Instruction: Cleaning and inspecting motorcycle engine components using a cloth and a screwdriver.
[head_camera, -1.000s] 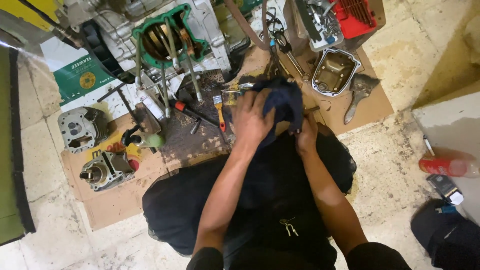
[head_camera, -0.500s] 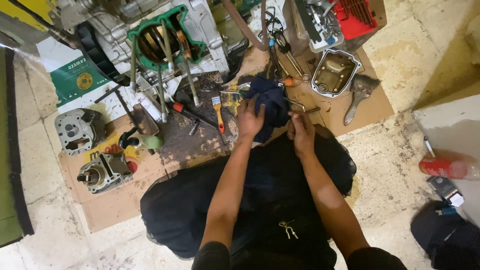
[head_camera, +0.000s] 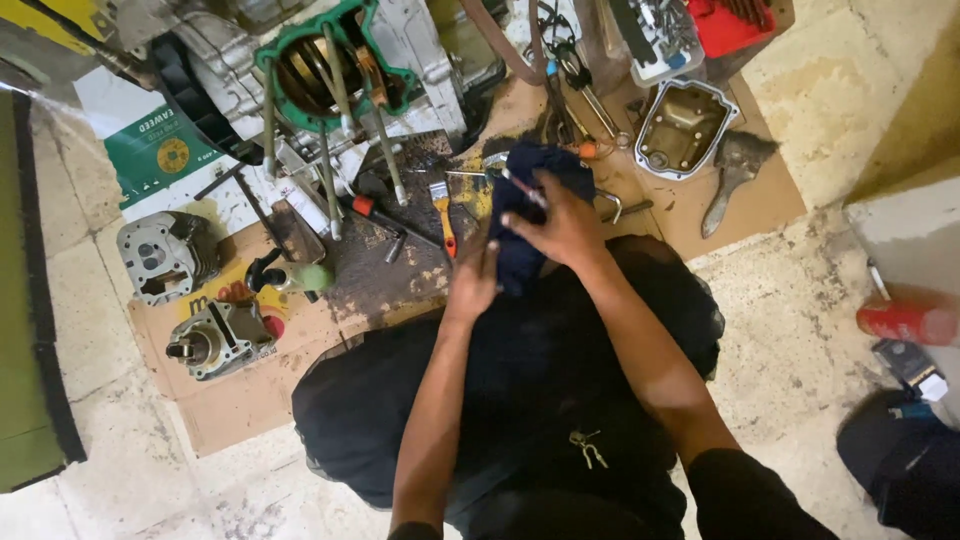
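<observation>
Dark blue rag (head_camera: 530, 225) is bunched into a crumpled wad and held up off the oil-stained cardboard. It is gripped from the right by the right hand (head_camera: 565, 228) and pinched at the lower left edge by the left hand (head_camera: 474, 275). A thin metal rod (head_camera: 522, 187) with a pale tip is seen sticking out of the folds at a slant, toward upper left.

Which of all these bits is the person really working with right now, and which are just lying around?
In hand:
- dark blue cloth rag, gripped by the right hand and the left hand
- thin metal rod, poking out of the rag

Lying about:
- small orange-handled paintbrush
- grey metal cylinder head
- silver oval engine cover
- red spray can
</observation>
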